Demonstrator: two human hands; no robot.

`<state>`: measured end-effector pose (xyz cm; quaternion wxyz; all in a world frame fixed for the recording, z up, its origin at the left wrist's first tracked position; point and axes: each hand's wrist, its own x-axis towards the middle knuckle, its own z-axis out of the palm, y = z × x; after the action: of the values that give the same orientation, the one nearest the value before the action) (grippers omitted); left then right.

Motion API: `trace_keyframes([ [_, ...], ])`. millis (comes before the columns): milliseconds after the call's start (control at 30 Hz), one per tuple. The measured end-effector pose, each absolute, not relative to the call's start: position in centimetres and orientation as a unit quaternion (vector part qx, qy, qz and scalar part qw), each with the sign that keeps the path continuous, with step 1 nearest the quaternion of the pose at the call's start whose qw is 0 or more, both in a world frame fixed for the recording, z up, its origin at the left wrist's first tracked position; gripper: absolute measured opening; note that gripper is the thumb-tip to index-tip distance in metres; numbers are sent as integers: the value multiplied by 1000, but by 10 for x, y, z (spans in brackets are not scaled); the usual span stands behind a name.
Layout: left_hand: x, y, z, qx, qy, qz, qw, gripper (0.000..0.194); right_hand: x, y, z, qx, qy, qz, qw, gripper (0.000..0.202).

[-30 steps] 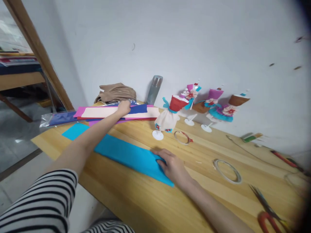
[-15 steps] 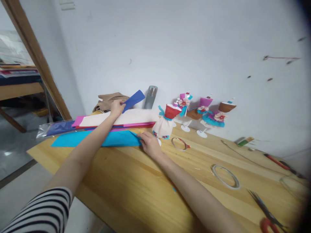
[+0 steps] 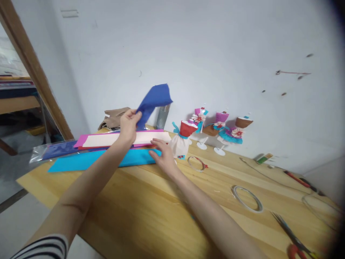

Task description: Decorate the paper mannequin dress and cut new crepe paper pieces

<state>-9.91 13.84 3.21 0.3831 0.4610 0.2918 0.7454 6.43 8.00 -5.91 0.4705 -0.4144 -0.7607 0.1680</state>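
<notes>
Head view.

Item: blue strip [image 3: 157,95], gripped near its near end between thumb and fingers of the left hand [image 3: 128,126]. Position: raised above the layered strips, in front of the upper part of a grey bottle [image 3: 162,118]. Long axis: slanting from the fingers up and to the right; far end bent over, its corner directed right. A further portion hangs below the fingertips. Appearance: deep blue, matt, thin and limp, edges straight, surface curved.

Item: turquoise strip [image 3: 86,160], lying on the wooden table [image 3: 129,212]. Long axis: left to right, roughly along the layered strips behind it. Appearance: bright, plain, long and flat; middle crossed by the left forearm. At its right end, the right hand [image 3: 165,158], thumb and fingers parted, holding nothing visible; whether the thumb presses on the strip cannot be told.

Behind: cream strip [image 3: 107,139] over magenta strip [image 3: 81,141], likewise left to right; clear bag with blue contents [image 3: 60,149] at the left; brown cloth [image 3: 115,117] beyond.

To the right: 4 small dress stands, the nearest with a red bodice and cream skirt [image 3: 180,145]; 1 pale ring [image 3: 260,205]; 1 pair of scissors [image 3: 292,237], red-handled.
</notes>
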Motion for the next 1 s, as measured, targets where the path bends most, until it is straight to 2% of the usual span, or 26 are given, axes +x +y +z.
trace_keyframes([
  [100,-77,93,16,535,299,652,446,26,83,41,-49,-358,-656,370,552,65],
  [133,-72,78,8,577,312,603,455,25,89,29,-45,-347,-620,414,570,66],
  [200,-71,53,-6,688,310,485,443,21,100,8,-39,-358,-539,452,615,52],
  [267,-81,39,-18,792,281,351,414,25,110,-8,-39,-397,-468,460,642,40],
  [333,-100,39,-26,839,316,280,344,30,118,-19,-48,-439,-428,477,630,39],
  [400,-124,52,-31,848,435,237,190,30,122,-26,-62,-469,-411,509,594,42],
  [467,-146,70,-37,839,525,132,54,35,123,-30,-78,-484,-399,535,566,45],
  [600,-167,90,-48,835,547,-44,-44,30,120,-34,-105,-492,-404,550,541,44],
  [833,-171,59,-47,839,536,-74,-57,27,122,-38,-112,-473,-425,565,526,38],
  [1000,-189,51,-18,812,572,2,-117,30,118,-36,-110,-461,-441,568,520,33],
])
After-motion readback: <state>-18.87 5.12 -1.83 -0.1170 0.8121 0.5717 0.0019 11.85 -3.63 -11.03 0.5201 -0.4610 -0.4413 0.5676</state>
